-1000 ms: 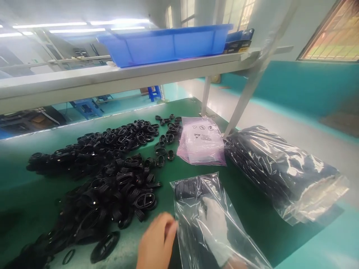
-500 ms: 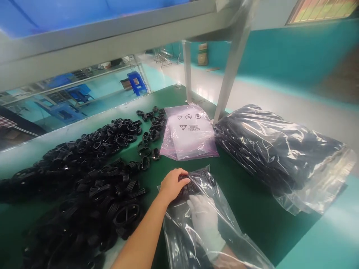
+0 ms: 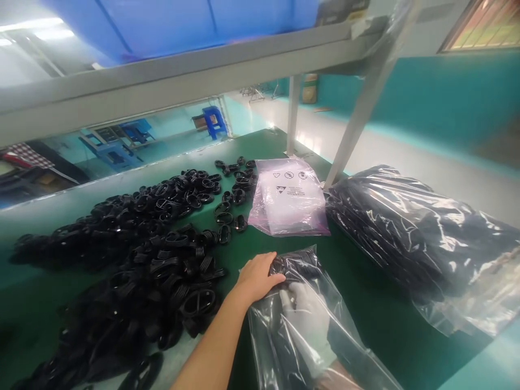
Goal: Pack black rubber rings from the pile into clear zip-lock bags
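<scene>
My left hand [image 3: 258, 277], bare, is closed over the far left corner of a clear plastic bag [image 3: 349, 336], gripping it from outside. Coiled black cables [image 3: 298, 262] lie packed in the bag's far end, beside my left fingers. Inside the same bag is my right hand [image 3: 306, 317], in a white glove, just short of those cables. Its fingers are bent and a little apart, partly blurred by glare on the film, with no cable visibly held. To the left, a large heap of coiled black cables [image 3: 162, 254] covers the green tabletop [image 3: 260, 244].
A pinkish printed bag [image 3: 290, 197] lies beyond my hands. On the right rests a large clear bag full of black items [image 3: 406, 227]. A metal shelf [image 3: 182, 81] with a blue bin [image 3: 195, 27] crosses overhead, its post [image 3: 361, 108] standing behind the bags. Part of a person [image 3: 36, 162] shows far left.
The view has shifted, so everything sits farther right and slightly lower. Inside the bag, my gloved right hand has drawn back slightly from the cables. My left hand keeps its grip.
</scene>
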The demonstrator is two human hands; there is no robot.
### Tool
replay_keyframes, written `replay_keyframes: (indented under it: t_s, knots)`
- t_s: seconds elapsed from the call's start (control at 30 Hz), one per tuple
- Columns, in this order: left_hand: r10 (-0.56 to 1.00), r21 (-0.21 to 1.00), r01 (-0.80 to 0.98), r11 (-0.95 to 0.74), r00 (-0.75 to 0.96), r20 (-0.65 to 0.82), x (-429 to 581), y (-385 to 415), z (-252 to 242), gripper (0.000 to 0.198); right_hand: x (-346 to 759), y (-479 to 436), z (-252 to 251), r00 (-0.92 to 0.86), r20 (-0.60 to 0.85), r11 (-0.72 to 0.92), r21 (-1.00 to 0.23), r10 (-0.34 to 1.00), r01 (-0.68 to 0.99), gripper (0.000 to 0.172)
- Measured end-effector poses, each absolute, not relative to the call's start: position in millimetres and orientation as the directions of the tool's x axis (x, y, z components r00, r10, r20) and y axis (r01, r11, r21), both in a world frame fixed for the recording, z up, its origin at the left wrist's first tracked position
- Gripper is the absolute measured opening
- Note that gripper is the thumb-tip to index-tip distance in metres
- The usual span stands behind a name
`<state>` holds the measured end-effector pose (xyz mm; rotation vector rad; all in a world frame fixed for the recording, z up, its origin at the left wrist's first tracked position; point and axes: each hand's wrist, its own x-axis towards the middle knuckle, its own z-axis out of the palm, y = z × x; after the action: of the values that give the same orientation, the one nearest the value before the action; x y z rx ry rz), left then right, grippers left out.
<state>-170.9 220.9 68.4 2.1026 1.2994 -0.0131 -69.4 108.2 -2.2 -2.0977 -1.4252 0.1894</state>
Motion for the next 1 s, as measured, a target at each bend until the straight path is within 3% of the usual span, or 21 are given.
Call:
replay_keyframes:
  t_s: [0.2, 0.43, 0.57, 0.63, 0.73, 0.83, 0.93, 1.0]
  knots:
    - [0.762, 0.587, 0.757, -0.288, 0.552, -0.338, -184.2, 223.4, 61.9, 0.072, -69.4, 110.1, -2.6, 0.405, 0.149, -0.286, -0.495, 0.902, 0.821, 0.022]
    - [0.766, 0.612, 0.751, -0.246, 0.538, -0.352, -194.6, 224.5, 55.8, 0.063, -69.9, 111.3, -2.2, 0.42, 0.127, -0.321, -0.461, 0.899, 0.827, 0.023]
    - [0.79, 0.586, 0.768, -0.259, 0.518, -0.329, -189.2, 219.0, 56.9, 0.064, -69.5, 114.6, -5.2, 0.437, 0.185, -0.331, -0.423, 0.88, 0.844, 0.026]
    - [0.813, 0.612, 0.751, -0.248, 0.505, -0.29, -194.0, 218.0, 60.7, 0.065, -67.4, 113.9, -5.9, 0.457, 0.183, -0.343, -0.441, 0.87, 0.83, 0.027]
    - [0.918, 0.735, 0.657, -0.166, 0.374, -0.128, -217.6, 214.9, 68.5, 0.051, -65.1, 106.1, -0.6, 0.463, 0.134, -0.33, -0.533, 0.876, 0.779, 0.027]
    - [0.964, 0.764, 0.634, -0.123, 0.26, -0.061, -242.8, 207.1, 74.4, 0.036, -71.4, 93.8, 10.2, 0.339, 0.133, -0.189, -0.62, 0.931, 0.761, 0.024]
    - [0.917, 0.715, 0.676, -0.181, 0.379, -0.127, -247.9, 202.4, 75.2, 0.037, -86.5, 87.0, 19.1, 0.066, 0.146, 0.038, -0.614, 0.987, 0.788, 0.022]
    - [0.863, 0.705, 0.672, -0.225, 0.473, -0.176, -242.5, 204.6, 72.6, 0.042, -95.8, 87.9, 20.9, -0.015, 0.12, 0.084, -0.593, 0.993, 0.801, 0.025]
